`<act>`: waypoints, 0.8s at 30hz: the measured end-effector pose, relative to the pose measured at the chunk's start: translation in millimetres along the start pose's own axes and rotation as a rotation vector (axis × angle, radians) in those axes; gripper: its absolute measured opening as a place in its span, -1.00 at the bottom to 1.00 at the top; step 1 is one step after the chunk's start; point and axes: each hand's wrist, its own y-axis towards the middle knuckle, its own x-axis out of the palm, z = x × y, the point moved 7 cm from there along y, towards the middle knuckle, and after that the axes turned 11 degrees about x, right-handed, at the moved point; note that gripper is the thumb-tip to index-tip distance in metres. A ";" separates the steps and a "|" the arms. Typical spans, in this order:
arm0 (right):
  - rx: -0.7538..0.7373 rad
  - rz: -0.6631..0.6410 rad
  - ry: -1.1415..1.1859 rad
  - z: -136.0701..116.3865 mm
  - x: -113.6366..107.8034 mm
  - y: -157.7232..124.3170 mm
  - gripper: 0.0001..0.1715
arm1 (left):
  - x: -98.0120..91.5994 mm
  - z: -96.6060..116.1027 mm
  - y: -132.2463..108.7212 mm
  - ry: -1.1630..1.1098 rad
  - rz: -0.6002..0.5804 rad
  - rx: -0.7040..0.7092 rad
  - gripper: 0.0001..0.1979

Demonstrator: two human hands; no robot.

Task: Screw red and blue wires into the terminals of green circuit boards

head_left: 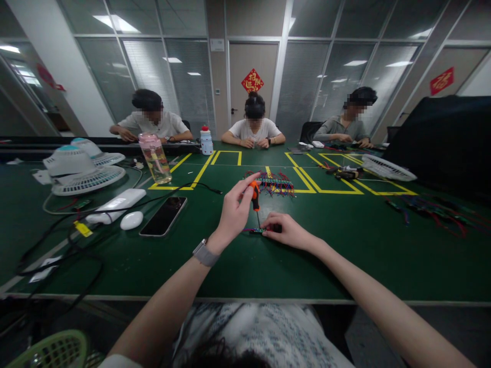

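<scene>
My left hand is closed around the orange and black handle of a screwdriver, which stands nearly upright. The thin shaft points down at a small green circuit board on the table; whether the tip touches it, I cannot tell. My right hand pinches the right end of that board and keeps it low against the tabletop. Thin wires leave the board's left side. Just beyond my hands lies a row of similar boards with red and blue wires sticking out.
On the left are a phone, a white oval case, a white power strip, black cables, a fan and a bottle. More wired boards and a dark screen stand right. Three people sit across the green table.
</scene>
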 end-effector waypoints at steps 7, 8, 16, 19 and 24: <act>0.002 0.001 0.007 -0.1 0.1 -0.3 -0.85 | -0.7 0.8 0.8 0.049 0.000 0.022 -0.75; -0.001 0.001 0.007 -0.2 0.1 -0.3 -0.85 | -0.5 1.7 0.7 0.054 0.000 0.028 -0.75; -0.005 0.007 0.000 -1.9 -1.2 -0.8 -0.85 | 2.5 -4.1 -0.8 -0.094 0.012 -0.068 -0.66; -0.011 0.012 0.001 -1.5 -1.4 -0.8 -0.85 | 1.1 -1.9 0.9 -0.071 0.016 -0.045 -0.70; -0.007 -0.002 -0.002 0.6 0.1 0.1 -0.82 | 0.1 -0.6 1.7 0.051 -0.009 0.019 -0.72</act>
